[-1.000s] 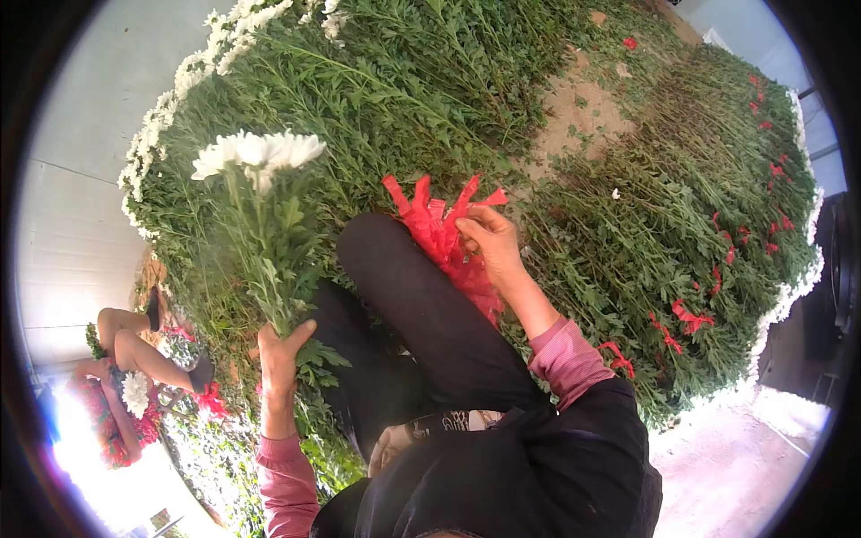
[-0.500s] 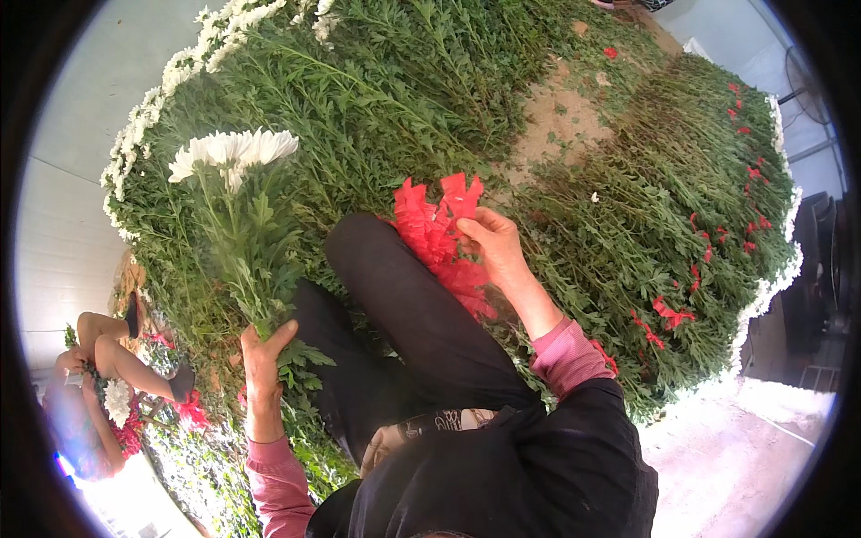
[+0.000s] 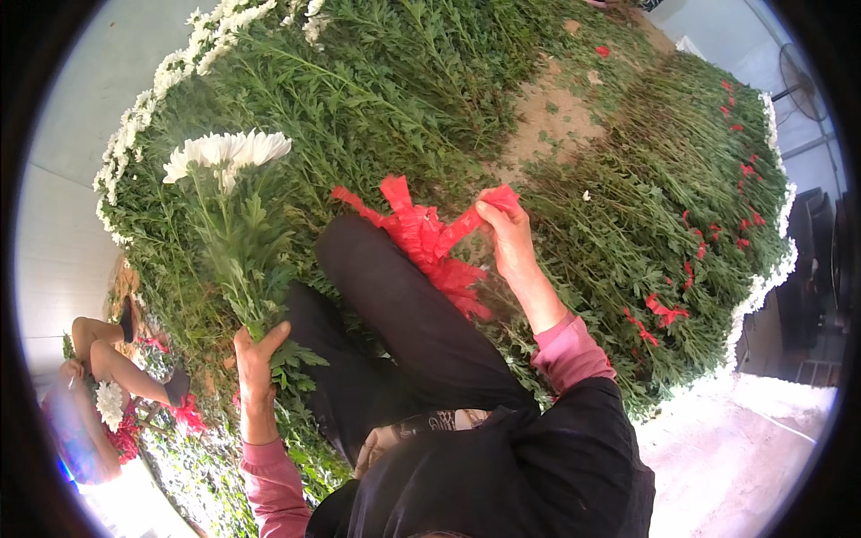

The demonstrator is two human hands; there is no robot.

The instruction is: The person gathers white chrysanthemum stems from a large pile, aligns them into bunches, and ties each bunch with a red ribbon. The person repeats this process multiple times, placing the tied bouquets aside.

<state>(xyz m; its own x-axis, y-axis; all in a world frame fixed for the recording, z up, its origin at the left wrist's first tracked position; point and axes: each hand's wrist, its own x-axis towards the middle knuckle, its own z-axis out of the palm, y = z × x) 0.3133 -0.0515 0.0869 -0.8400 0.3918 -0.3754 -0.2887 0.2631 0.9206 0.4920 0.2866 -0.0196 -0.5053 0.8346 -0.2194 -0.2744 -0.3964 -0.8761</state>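
Note:
My left hand [image 3: 257, 359] is closed round the lower stems of a bunch of white chrysanthemums [image 3: 235, 211], held upright with the blooms at the top. My right hand [image 3: 509, 238] pinches the end of a red strip [image 3: 475, 215] between thumb and fingers. That strip reaches back to a bundle of red strips [image 3: 426, 238], which lies over my right knee [image 3: 359, 247]. Other ends of the bundle stick out to the left and hang down along the leg.
Cut chrysanthemums [image 3: 386, 99] lie heaped ahead, white heads outward. On the right, a second heap [image 3: 628, 197] carries red ties. Bare brown ground [image 3: 552, 125] shows between them. Another person [image 3: 108, 386] sits at the left with white flowers. A fan [image 3: 801, 82] stands far right.
My right hand has moved slightly right, drawing one red strip out from the bundle. Another strip now spreads to the left. My left hand still holds the chrysanthemums.

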